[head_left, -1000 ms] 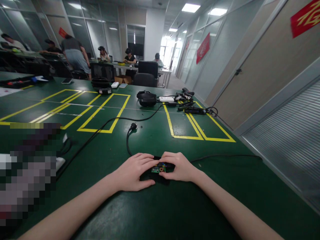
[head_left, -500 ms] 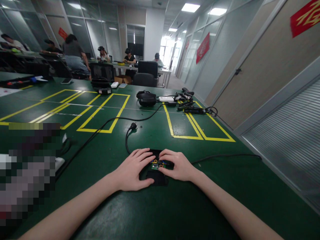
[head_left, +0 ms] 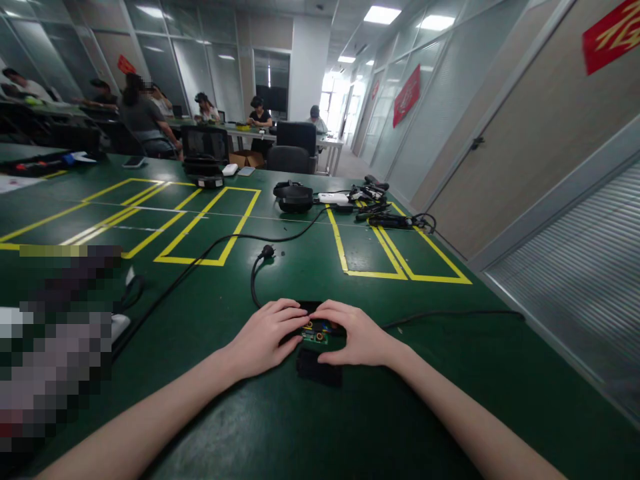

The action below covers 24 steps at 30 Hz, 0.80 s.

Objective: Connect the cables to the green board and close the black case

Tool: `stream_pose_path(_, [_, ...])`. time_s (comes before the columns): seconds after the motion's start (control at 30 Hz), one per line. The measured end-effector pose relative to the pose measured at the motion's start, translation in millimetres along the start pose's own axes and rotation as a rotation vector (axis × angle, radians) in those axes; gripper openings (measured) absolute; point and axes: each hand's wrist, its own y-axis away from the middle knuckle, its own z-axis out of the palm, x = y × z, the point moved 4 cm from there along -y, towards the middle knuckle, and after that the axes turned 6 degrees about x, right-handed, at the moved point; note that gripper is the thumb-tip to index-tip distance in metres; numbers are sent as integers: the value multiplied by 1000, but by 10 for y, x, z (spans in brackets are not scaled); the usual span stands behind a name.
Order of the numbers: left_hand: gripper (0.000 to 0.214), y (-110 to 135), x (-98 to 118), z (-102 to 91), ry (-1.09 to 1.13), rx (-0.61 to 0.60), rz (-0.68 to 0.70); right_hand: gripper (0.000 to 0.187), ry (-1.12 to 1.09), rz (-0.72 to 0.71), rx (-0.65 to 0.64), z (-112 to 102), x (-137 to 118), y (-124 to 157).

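Have a small green circuit board with copper-coloured ring coils lying near the front of the dark green tabletop, partly covered by fingers from both sides. Hold the left hand palm down at the circuit board's left, loosely curled, with fingertips over its far left part and thumb tip at its near left corner; cannot tell whether gripping anything there. Arch the right hand over the circuit board's right end, thumb spread well away from the fingers, with the board showing through the gap and no visible grip on it. Rest these fingertips by the board's far edge, close to those of the left hand, and the thumb tip at the edge of a flat black piece, just nearer than the circuit board. Can glimpse a black casing just beyond the board, mostly hidden by fingers.

Can see, beyond the circuit board and to its left, a black power plug on a curved cord. Note a thin black cable running off to the board's right. Find, well beyond it, a black headset, a white adapter and tangled black gear.
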Motion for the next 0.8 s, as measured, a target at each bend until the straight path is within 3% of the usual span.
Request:
stream_pose_path(0.13, [23,4,-21,11,-22,9,-27,32,79,12,28,11,19,-3])
stream_pose_path(0.2, [23,5,-25,8,-19,3,-44,27,125,1,55,15,30,-6])
stream_pose_path(0.37, [25,10,-56,-6,32,-3,-70,27,254,-64,121,46,48,-15])
stream_pose_path(0.6, [29,26,-165,14,47,9,-125,28,273,-109,157,152,53,-41])
stream_pose_path(0.8, [27,16,-176,16,20,0,-138,35,198,-68,130,-23,3,-13])
